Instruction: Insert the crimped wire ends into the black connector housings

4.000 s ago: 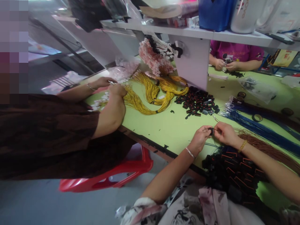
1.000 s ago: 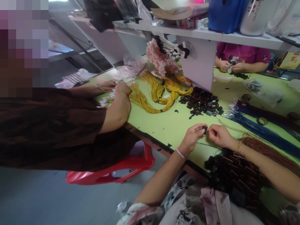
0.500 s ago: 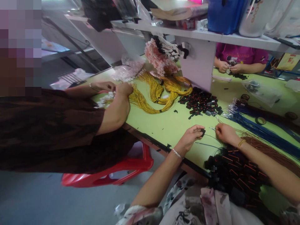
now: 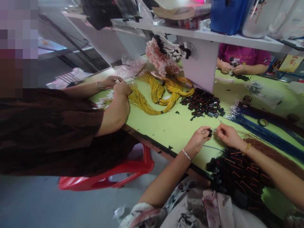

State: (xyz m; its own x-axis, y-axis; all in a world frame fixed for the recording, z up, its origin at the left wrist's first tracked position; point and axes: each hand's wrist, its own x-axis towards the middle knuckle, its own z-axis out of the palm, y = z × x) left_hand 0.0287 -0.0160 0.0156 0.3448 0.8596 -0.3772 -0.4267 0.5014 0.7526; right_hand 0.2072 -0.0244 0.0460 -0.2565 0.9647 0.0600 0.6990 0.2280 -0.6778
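My left hand [image 4: 199, 139] pinches a small black connector housing [image 4: 210, 133] over the green tabletop [image 4: 152, 126]. Close to its right, my right hand [image 4: 228, 134] is closed on a thin wire with a silvery metal terminal [image 4: 214, 130] at its tip. The terminal points at the housing; whether they touch is too small to tell. A dark wire trails below my hands. Behind them lies a heap of black connector housings [image 4: 204, 103]. Under my right forearm are brown wires [image 4: 263, 148] and a pile of black housings with orange strips [image 4: 239, 171].
Blue wires [image 4: 258, 126] with metal ends and tape rolls [image 4: 262, 122] lie to the right. Yellow wire bundles [image 4: 154, 95] lie left, where a co-worker's hands [image 4: 120, 85] work. Another person [image 4: 244, 60] sits across. A shelf [image 4: 166, 30] overhangs the table; a red stool [image 4: 111, 174] stands below.
My left hand has moved right, bringing the black connector housing up close to the terminal in my right hand. The co-worker's hands at the left have shifted slightly.
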